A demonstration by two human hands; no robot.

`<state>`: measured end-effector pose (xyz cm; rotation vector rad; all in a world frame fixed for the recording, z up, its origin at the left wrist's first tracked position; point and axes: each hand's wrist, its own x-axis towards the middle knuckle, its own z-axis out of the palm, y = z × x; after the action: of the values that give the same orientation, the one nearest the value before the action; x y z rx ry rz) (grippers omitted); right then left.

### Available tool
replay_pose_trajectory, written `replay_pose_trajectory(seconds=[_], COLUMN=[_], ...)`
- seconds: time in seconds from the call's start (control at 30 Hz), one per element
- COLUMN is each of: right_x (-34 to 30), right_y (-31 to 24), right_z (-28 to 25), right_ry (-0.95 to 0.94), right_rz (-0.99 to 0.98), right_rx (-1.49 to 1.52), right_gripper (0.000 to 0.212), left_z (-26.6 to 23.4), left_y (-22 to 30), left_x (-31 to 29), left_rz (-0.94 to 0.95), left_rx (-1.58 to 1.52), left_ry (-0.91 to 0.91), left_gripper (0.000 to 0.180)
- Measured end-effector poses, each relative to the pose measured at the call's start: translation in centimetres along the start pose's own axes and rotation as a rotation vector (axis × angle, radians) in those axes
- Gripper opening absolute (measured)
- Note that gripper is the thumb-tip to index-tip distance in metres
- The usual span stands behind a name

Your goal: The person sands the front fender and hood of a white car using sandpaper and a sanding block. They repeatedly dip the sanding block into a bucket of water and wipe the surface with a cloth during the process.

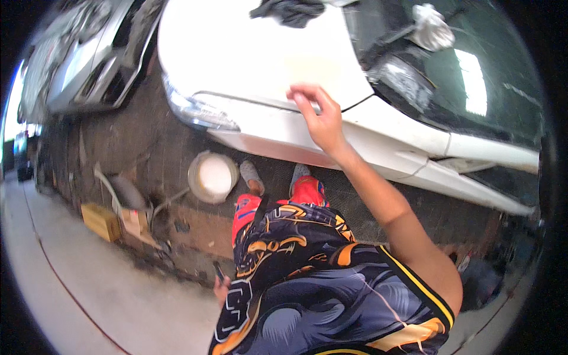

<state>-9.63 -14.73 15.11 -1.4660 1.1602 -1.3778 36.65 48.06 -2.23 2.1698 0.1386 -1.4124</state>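
My right hand (324, 123) reaches over the edge of a white car's hood (254, 56), above the seam beside the fender (390, 133). Its fingers are bent, with a gap between them and the thumb, and I see nothing held there. Whether the fingertips touch the paint I cannot tell. Low at my left side, my left hand (221, 291) is closed around a dark slim object (219, 271), whose kind is not clear. A black cloth (290, 10) lies crumpled on the hood's far part.
A whitish crumpled bag or cloth (432, 28) rests by the windshield (497, 77). Near my feet stands a round bucket (194, 177) with white contents. A yellow block (100, 222) and a long-handled tool (109, 183) are at left. Another car (94, 65) stands farther left.
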Motion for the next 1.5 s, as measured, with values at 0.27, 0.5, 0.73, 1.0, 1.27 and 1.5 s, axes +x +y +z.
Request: replay_pose_trajectory(seconds=[0.27, 0.5, 0.73, 1.0, 1.27, 1.5], right_x=[-10.6, -12.9, -16.6, -27.3, -38.4, -41.9], right_y=[0.0, 1.2, 3.8, 12.6, 20.4, 19.6], right_z=[3.7, 11.3, 21.9, 23.4, 14.2, 11.6], right_ry=[-0.219, -0.376, -0.354, -0.612, -0.266, -0.546], right_rz=[0.342, 0.424, 0.659, 0.935, 1.339, 1.125], right_rx=[0.155, 0.110, -0.019, -0.563, -0.657, -0.831], right_gripper=[0.024, 0.024, 0.024, 0.027, 0.030, 0.025], left_z=[2.6, -0.8, 1.9, 17.2, 29.3, 24.5], left_y=[23.4, 33.9, 34.9, 25.4, 24.5, 23.8], left_x=[-1.2, 5.8, 20.5, 53.8, 66.4, 70.0], left_rz=[0.238, 0.335, 0.129, 0.509, 0.721, 0.646], left_rx=[-0.261, -0.458, -0.365, 0.418, 1.302, 0.626], left_ry=[0.015, -0.347, -0.433, -0.136, 0.396, 0.059], left_gripper=[0.043, 0.043, 0.051, 0.060, 0.053, 0.039])
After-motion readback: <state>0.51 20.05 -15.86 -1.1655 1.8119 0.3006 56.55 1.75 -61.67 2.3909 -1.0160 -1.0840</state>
